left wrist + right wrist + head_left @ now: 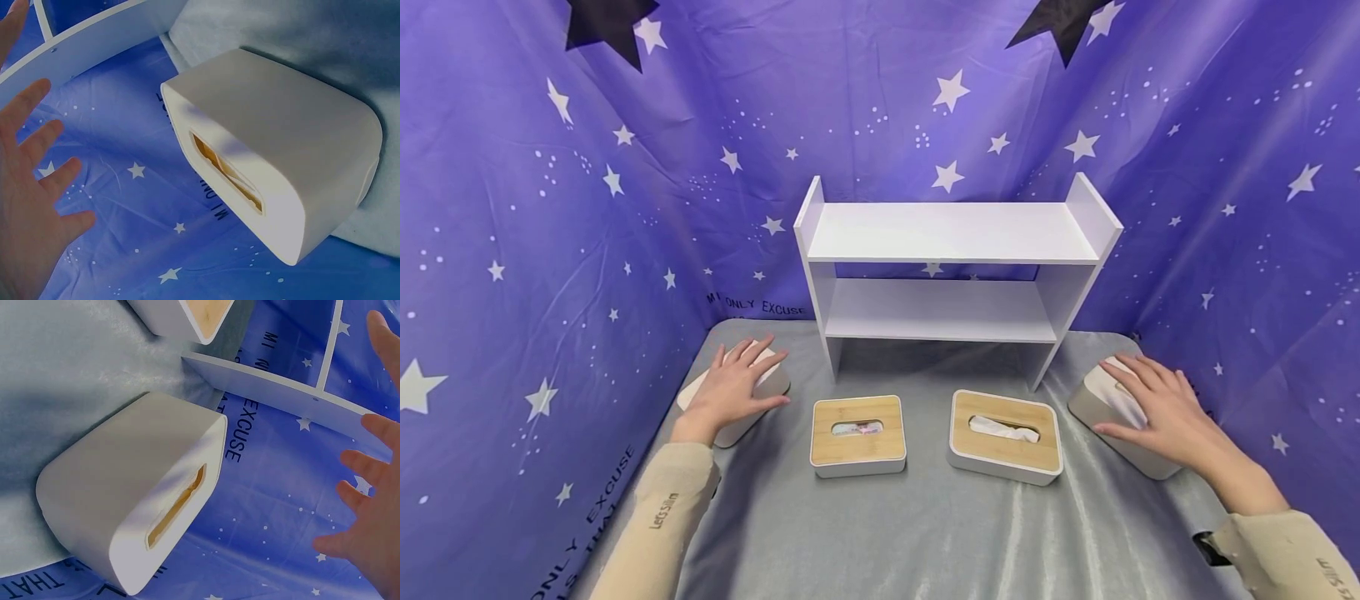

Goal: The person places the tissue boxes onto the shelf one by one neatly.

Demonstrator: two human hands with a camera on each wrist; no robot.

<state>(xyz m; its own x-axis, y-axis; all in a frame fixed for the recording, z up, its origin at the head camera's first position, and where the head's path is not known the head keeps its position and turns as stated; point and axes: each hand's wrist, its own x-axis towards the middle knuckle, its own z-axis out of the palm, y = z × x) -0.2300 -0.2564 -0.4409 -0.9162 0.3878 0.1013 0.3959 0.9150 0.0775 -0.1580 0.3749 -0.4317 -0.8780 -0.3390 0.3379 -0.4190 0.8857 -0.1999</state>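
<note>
My left hand (733, 392), fingers spread, hovers over a white tissue box (772, 377) at the left side of the table. In the left wrist view that tissue box (269, 131) shows a slot in its top, and a gap separates it from the left hand (37, 181). On the other side, my right hand (1161, 412) is spread above a second white tissue box (1093, 398). The right wrist view shows this box (131, 481) apart from the right hand (375, 487). Neither hand holds anything.
A white two-tier shelf (940, 312) stands at the back. Before it lie two tissue boxes with bamboo lids, a smaller one (831, 437) and a larger one (1000, 454) with white tissue showing. Grey cloth (880, 542) covers the table; starry purple curtains (880, 100) surround it.
</note>
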